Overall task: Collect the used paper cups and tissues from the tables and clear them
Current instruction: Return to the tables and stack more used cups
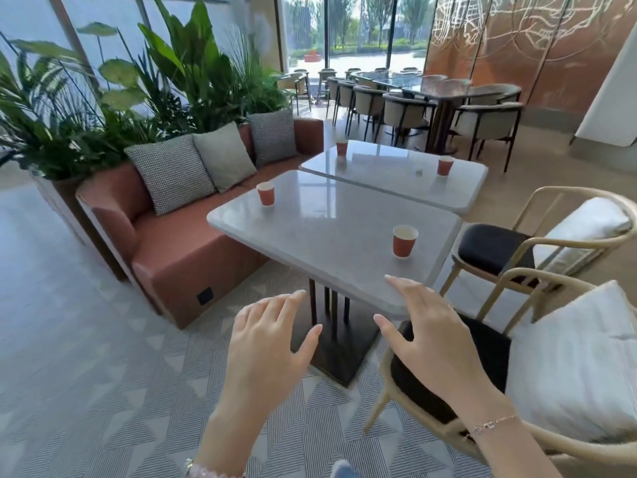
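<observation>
Two pale stone tables stand side by side. The near table carries a red paper cup by its right edge and another red cup at its far left. The far table holds a red cup at its back left, one more red cup on the right, and a small white scrap near it. My left hand and my right hand hover in front of the near table's front corner, fingers spread, holding nothing.
A terracotta sofa with cushions lines the left side, backed by tall plants. Two wooden armchairs with white cushions stand to the right of the tables. A dining set fills the back. Patterned carpet lies underfoot.
</observation>
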Available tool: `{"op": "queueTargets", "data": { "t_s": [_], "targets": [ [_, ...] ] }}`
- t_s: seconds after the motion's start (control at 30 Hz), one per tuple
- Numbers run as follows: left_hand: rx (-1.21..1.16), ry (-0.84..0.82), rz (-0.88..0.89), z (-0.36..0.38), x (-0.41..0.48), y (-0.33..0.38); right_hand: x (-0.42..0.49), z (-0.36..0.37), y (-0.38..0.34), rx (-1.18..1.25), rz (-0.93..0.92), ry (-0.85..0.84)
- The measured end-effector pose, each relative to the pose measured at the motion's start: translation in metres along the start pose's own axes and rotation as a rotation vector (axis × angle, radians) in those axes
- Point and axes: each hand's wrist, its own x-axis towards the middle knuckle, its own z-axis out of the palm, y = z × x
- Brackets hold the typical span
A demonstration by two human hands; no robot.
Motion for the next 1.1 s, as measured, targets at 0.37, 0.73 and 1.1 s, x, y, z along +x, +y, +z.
{"op": "queueTargets", "data": {
  "t_s": [0.37, 0.73, 1.1],
  "targets": [
    [0.03, 0.001, -0.055, 0.084, 0.187, -0.052, 0.198, 0.075, 0.048, 0.026, -0.023, -0.058],
    [0.066, -0.058, 0.031, 0.164, 0.311, -0.093, 0.311, 0.131, 0.093, 0.048, 0.09, -0.028],
    [-0.085, -0.223, 0.253, 0.244, 0.451, -0.135, 0.404, 0.178, 0.119, -0.023, 0.336, 0.03]
  ]
}}
